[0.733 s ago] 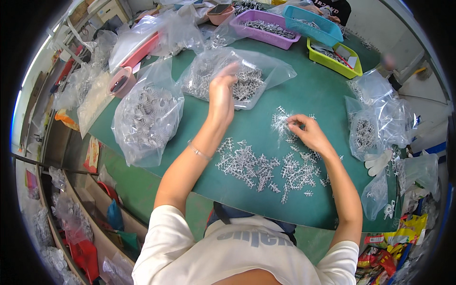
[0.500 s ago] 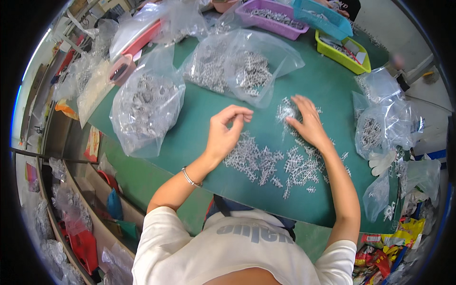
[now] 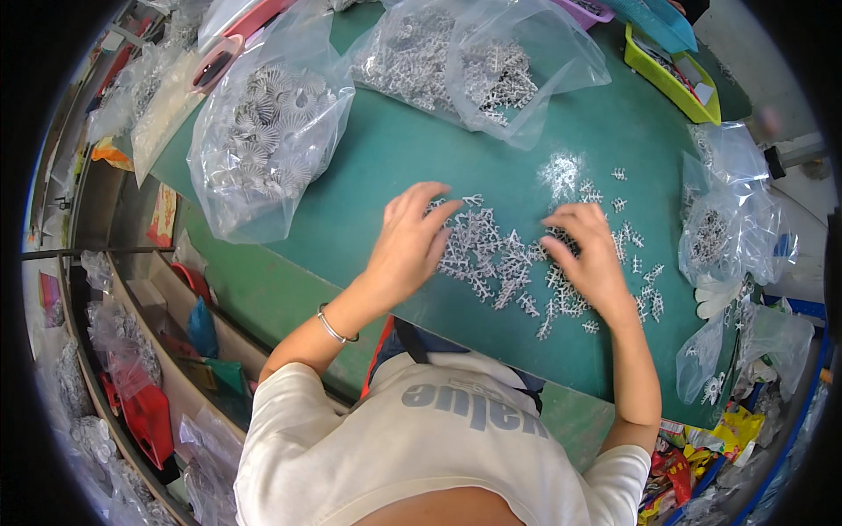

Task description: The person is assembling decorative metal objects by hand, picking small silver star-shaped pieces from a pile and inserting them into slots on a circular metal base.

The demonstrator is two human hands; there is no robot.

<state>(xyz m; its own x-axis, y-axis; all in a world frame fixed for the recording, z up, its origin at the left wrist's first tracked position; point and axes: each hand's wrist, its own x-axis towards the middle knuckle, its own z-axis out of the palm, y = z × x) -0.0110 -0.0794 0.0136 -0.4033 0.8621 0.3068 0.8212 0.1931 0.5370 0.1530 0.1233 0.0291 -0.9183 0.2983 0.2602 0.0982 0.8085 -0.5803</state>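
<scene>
The left hand [image 3: 412, 241] is laid flat with fingers spread on the left edge of a pile of small white plastic parts [image 3: 500, 259] at mid-frame, on the green table [image 3: 368, 175]. The right hand [image 3: 592, 259], fingers loosely spread, is rested on the pile's right side. Clear bags [image 3: 263, 140] of similar parts are seen at upper left and top.

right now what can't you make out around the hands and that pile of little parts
- Head view: whether the left hand or right hand pinches a part; palms face down, hiding it.
- Small white plastic parts: exact shape too small to tell.
- Yellow bin: contents blurred near the rim.
- Purple tray: cut off by the top edge.
</scene>
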